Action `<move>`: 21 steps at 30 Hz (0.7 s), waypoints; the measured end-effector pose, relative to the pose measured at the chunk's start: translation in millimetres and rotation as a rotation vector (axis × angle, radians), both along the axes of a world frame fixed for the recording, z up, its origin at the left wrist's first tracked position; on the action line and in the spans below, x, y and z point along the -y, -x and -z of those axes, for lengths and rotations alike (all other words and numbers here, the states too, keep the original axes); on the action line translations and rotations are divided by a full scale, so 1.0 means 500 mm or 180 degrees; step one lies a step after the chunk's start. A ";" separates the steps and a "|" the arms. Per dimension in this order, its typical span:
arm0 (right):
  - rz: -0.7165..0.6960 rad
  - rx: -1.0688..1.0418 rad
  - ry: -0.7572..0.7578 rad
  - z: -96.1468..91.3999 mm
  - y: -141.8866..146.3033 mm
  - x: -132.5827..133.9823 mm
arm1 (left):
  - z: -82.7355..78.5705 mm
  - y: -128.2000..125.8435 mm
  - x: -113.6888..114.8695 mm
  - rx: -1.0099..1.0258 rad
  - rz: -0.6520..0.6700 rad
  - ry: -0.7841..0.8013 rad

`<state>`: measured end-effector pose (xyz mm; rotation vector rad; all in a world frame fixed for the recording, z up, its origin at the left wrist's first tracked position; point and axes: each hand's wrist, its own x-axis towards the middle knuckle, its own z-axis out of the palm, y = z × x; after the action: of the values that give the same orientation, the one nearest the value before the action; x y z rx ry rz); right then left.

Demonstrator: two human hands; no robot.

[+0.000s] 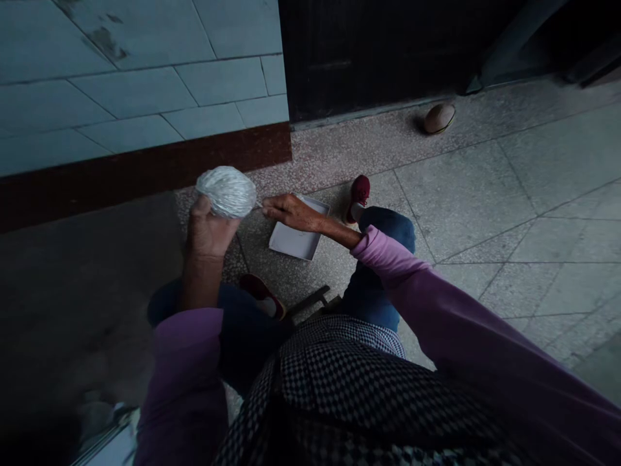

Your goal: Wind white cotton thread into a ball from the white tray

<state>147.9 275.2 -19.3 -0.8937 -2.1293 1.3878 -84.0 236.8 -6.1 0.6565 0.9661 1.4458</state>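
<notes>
A ball of shiny white twine (pixel 227 191) is gripped in my left hand (pixel 208 230), raised over the floor at the left. My right hand (pixel 288 212) is closed just to the right of the ball, with fingers pinched on a short strand that runs from it. Below my right hand, a shallow white box (pixel 294 244) lies on the floor between my feet; my hand and wrist cover part of it.
A pale tiled wall (pixel 136 97) with a brown base strip stands ahead on the left, beside a dark door (pixel 369 52). A rounded brownish object (pixel 439 119) sits on the speckled floor near the door. My red shoes (pixel 359 191) flank the box.
</notes>
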 end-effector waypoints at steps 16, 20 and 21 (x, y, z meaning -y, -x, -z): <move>0.0420 -0.0508 0.0034 -0.106 -0.069 -0.028 | 0.036 -0.013 -0.002 -0.2247 0.1315 -0.0057; 0.0662 -0.0397 0.0193 -0.106 -0.068 -0.040 | 0.009 -0.023 0.013 -0.1884 0.1641 -0.0179; 0.0678 -0.0381 0.0246 -0.104 -0.064 -0.039 | 0.005 -0.024 0.014 -0.1757 0.1665 -0.0192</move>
<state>180.1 294.8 32.7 -1.0085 -1.8447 1.3850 -72.0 229.6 -8.5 1.2885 1.0621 0.8407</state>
